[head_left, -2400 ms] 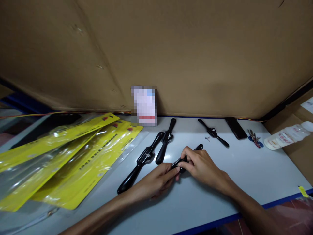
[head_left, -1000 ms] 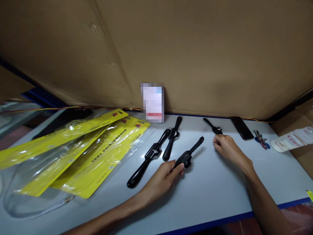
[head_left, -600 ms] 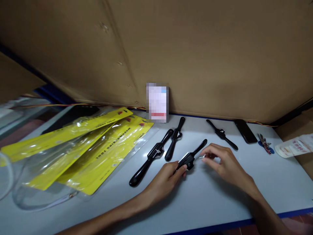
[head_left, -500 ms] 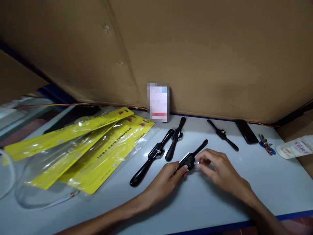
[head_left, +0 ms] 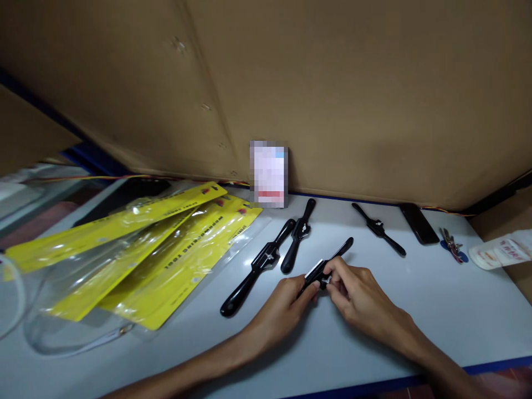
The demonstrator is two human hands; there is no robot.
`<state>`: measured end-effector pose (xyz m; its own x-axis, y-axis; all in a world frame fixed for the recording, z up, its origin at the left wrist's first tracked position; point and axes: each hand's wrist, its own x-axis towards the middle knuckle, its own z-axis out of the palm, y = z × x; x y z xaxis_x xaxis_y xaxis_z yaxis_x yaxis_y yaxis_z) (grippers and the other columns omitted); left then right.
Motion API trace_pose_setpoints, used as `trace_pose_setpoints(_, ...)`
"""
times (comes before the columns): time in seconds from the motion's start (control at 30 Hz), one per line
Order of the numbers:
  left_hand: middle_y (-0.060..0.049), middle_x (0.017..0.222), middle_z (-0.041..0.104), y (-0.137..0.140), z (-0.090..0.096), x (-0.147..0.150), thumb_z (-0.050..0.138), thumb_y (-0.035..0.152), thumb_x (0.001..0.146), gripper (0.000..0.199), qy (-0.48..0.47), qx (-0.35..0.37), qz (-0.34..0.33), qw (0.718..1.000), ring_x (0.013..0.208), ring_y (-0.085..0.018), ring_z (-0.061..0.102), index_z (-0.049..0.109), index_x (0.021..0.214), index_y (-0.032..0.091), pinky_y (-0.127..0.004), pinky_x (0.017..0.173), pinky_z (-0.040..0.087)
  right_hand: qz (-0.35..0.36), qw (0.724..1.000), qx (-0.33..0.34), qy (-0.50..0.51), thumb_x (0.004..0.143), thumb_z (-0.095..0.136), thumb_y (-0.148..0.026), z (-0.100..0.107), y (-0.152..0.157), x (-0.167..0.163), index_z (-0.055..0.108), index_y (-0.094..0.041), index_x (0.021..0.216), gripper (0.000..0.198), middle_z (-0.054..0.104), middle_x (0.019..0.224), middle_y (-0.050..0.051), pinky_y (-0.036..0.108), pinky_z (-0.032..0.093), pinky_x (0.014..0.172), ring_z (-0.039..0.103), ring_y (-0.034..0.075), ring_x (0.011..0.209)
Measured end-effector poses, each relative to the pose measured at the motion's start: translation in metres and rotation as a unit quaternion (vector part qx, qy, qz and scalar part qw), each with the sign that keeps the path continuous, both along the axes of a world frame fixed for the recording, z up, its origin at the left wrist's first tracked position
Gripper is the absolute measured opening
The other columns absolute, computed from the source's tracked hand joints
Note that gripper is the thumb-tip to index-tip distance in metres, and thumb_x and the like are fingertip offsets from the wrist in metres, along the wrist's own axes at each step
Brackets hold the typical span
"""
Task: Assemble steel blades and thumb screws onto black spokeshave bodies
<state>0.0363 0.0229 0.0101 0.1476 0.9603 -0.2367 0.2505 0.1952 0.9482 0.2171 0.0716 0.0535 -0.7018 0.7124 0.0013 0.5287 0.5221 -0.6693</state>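
Observation:
A black spokeshave (head_left: pixel 338 249) is tilted above the table, its bright blade edge (head_left: pixel 313 268) facing up and left. My left hand (head_left: pixel 288 299) is closed round its near handle and body, hiding that end. The fingers of my right hand (head_left: pixel 347 288) pinch a small shiny metal screw (head_left: pixel 327 281) against the middle of the tool's body; fingertips cover most of it. Just left of my hands lie a large spokeshave (head_left: pixel 255 269) and another spokeshave (head_left: pixel 300 233). A smaller spokeshave (head_left: pixel 379 227) rests farther off to the right.
Yellow woodworking-tool packages (head_left: pixel 174 271) in clear plastic spread over the left side. A blurred-out upright screen or card (head_left: pixel 269 174) leans on the cardboard wall (head_left: pixel 332 83). To the right are a black phone (head_left: pixel 419 223), keys (head_left: pixel 451 244) and a white bottle (head_left: pixel 499 252).
My right hand has moved left and closer in, bringing the screw from beside the spokeshave onto its body. My left hand keeps its hold almost unmoved.

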Motion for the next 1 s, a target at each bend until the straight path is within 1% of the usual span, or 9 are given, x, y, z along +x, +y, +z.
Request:
trace_pose_setpoints(0.13,-0.001,0.066,0.057,-0.002,-0.005,0.002,0.045,0.049,0.088,0.035,0.025,0.007,0.005,1.0,0.063,-0.017,0.046,0.051,0.068,0.021,-0.028,0.062,0.036,0.007,0.999,0.041,-0.019,0.088,0.041,-0.01,0.003,-0.004,-0.006,0.049,-0.021,0.1,0.018,0.062,0.078,0.002,0.03,0.043,0.064,0.057,0.016,0.067)
trace_pose_setpoints(0.27,-0.002,0.068,0.061,-0.002,-0.009,0.002,0.047,0.048,0.088,0.035,0.038,0.014,0.011,0.999,0.065,-0.018,0.05,0.053,0.067,0.021,-0.029,0.063,0.037,0.058,0.986,0.132,-0.083,0.082,0.038,-0.002,0.007,-0.01,-0.011,0.048,-0.02,0.095,0.025,0.065,0.086,0.008,0.033,0.045,0.066,0.058,0.02,0.075)
trace_pose_setpoints(0.4,-0.004,0.075,0.066,0.001,-0.002,0.002,0.052,0.047,0.089,0.033,-0.014,0.03,-0.003,0.999,0.074,-0.021,0.055,0.06,0.074,0.019,-0.03,0.07,0.044,0.11,0.956,0.216,-0.164,0.073,0.036,0.007,0.01,-0.012,-0.014,0.052,-0.017,0.1,0.039,0.066,0.089,0.011,0.035,0.046,0.066,0.06,0.025,0.084)
trace_pose_setpoints(0.5,-0.001,0.069,0.063,0.002,0.004,0.0,0.06,0.05,0.087,0.033,-0.07,0.022,-0.002,0.997,0.068,-0.019,0.055,0.063,0.079,0.019,-0.028,0.064,0.045,0.134,0.947,0.234,-0.175,0.072,0.038,0.009,0.007,-0.01,-0.014,0.054,-0.016,0.105,0.044,0.067,0.092,0.012,0.035,0.046,0.066,0.06,0.027,0.089)
trace_pose_setpoints(0.6,0.008,0.05,0.045,0.0,0.005,-0.004,0.062,0.055,0.088,0.037,-0.106,-0.054,-0.009,0.993,0.046,-0.013,0.043,0.063,0.093,0.019,-0.024,0.047,0.036,0.126,0.957,0.212,-0.155,0.072,0.04,0.008,0.001,-0.005,-0.012,0.054,-0.016,0.105,0.043,0.067,0.094,0.011,0.034,0.045,0.066,0.059,0.026,0.089)
trace_pose_setpoints(0.7,0.015,0.045,0.029,-0.001,0.002,-0.007,0.061,0.061,0.088,0.044,-0.14,-0.126,-0.026,0.982,0.034,-0.008,0.024,0.056,0.105,0.021,-0.02,0.034,0.023,0.097,0.974,0.176,-0.106,0.083,0.04,0.003,-0.006,-0.001,-0.011,0.052,-0.019,0.098,0.03,0.066,0.091,0.008,0.033,0.045,0.068,0.058,0.022,0.083)
trace_pose_setpoints(0.8,0.016,0.046,0.028,0.001,0.001,-0.01,0.062,0.063,0.086,0.043,-0.178,-0.139,-0.036,0.973,0.034,-0.007,0.02,0.051,0.098,0.023,-0.017,0.03,0.021,0.049,0.99,0.131,-0.035,0.092,0.042,-0.006,-0.014,0.003,-0.014,0.051,-0.021,0.092,0.018,0.065,0.086,0.005,0.03,0.044,0.07,0.058,0.018,0.076)
trace_pose_setpoints(0.93,0.014,0.05,0.033,0.003,0.002,-0.012,0.066,0.062,0.084,0.043,-0.208,-0.138,-0.05,0.967,0.037,-0.006,0.024,0.05,0.094,0.023,-0.015,0.03,0.026,-0.034,0.997,0.032,0.055,0.089,0.05,-0.009,-0.023,0.006,-0.019,0.053,-0.022,0.087,0.014,0.058,0.068,-0.004,0.025,0.039,0.061,0.054,0.014,0.06)
trace_pose_setpoints(1.0,0.013,0.053,0.036,0.004,0.002,-0.013,0.068,0.06,0.085,0.042,-0.225,-0.134,-0.046,0.964,0.039,-0.006,0.027,0.051,0.095,0.022,-0.015,0.031,0.029,-0.061,0.995,0.009,0.074,0.089,0.051,-0.009,-0.026,0.007,-0.021,0.054,-0.022,0.086,0.014,0.057,0.063,-0.006,0.024,0.039,0.06,0.053,0.013,0.057)
